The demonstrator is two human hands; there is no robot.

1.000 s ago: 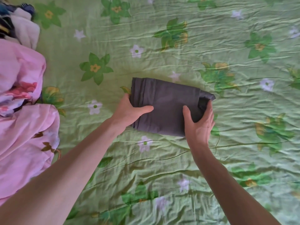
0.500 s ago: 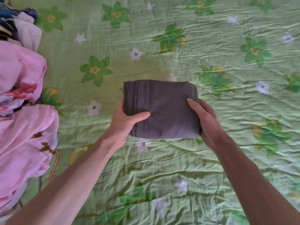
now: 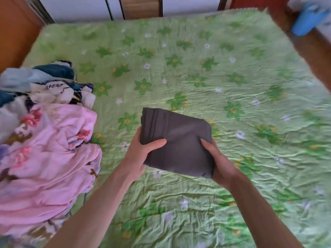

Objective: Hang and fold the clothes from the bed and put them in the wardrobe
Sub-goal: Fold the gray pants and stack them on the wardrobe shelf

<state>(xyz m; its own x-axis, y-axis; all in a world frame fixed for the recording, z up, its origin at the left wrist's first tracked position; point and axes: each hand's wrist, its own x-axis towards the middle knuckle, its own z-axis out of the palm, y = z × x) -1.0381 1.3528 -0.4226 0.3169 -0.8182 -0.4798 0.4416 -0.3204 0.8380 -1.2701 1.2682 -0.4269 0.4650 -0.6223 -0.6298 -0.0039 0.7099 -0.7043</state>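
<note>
Folded grey garment (image 3: 176, 144) now lifted off the green floral bedsheet (image 3: 232, 86) | left hand (image 3: 141, 154) and right hand (image 3: 220, 165) clasp its sides | view pulled back, pink clothes pile (image 3: 44, 158) at left

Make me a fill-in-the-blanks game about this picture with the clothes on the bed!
1. The folded garment held in both hands is dark ____.
2. The left hand grips it with the ____ lying on top.
3. The bedsheet is ____ with a flower print.
4. The pink garment lies on the person's ____ side, while the right hand holds the folded one.

Missing words: grey; thumb; green; left
</note>
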